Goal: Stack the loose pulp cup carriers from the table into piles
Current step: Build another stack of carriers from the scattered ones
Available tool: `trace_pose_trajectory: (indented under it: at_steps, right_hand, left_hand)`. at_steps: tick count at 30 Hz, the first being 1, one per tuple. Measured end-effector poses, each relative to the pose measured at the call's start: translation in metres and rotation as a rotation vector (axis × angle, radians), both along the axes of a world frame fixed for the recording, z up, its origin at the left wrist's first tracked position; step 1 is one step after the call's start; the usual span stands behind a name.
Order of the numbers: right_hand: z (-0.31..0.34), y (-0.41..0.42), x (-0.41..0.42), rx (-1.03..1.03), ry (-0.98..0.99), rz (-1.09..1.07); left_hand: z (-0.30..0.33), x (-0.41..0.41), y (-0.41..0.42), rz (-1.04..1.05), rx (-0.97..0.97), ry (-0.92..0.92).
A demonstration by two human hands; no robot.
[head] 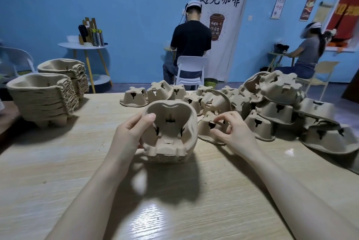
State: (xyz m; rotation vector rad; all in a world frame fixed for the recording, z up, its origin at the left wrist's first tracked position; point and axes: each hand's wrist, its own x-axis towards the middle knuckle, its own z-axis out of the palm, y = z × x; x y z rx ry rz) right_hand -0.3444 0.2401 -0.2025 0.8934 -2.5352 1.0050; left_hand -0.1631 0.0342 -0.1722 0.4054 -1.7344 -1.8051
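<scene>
Several nested brown moulded-pulp cup carriers (169, 133) are held tilted above the pale wooden desk (58, 162), hollows facing the person. Light, stiff but crushable pulp is judged best held by the rim. The left hand (129, 133) grips that rim; the right hand (234, 133) pinches an upturned loose carrier (210, 129) just beside it, with finished piles (44, 100) well apart.

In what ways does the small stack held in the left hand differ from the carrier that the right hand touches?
The small stack is several nested carriers; the single carrier is one piece. The stack is tilted with its opening toward the camera, gripped by the left hand; the single carrier lies upside down on the table, pinched at its top by the right hand. Both are brown moulded pulp of the same shape.
</scene>
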Motion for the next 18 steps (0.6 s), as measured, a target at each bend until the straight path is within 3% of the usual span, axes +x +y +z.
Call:
trace_pose_trajectory:
  at_steps: [7, 13, 18]
  right_hand:
    - [-0.003, 0.009, 0.012, 0.047, -0.006, 0.074]
    - [0.002, 0.01, 0.013, -0.17, 0.026, 0.027]
    - [0.001, 0.007, 0.001, -0.121, -0.253, 0.001]
  left_hand:
    - [-0.003, -0.003, 0.005, 0.129, 0.077, 0.103]
    - [-0.003, -0.001, -0.005, 0.27, 0.161, 0.111]
    - [-0.005, -0.003, -0.003, 0.237, 0.148, 0.099]
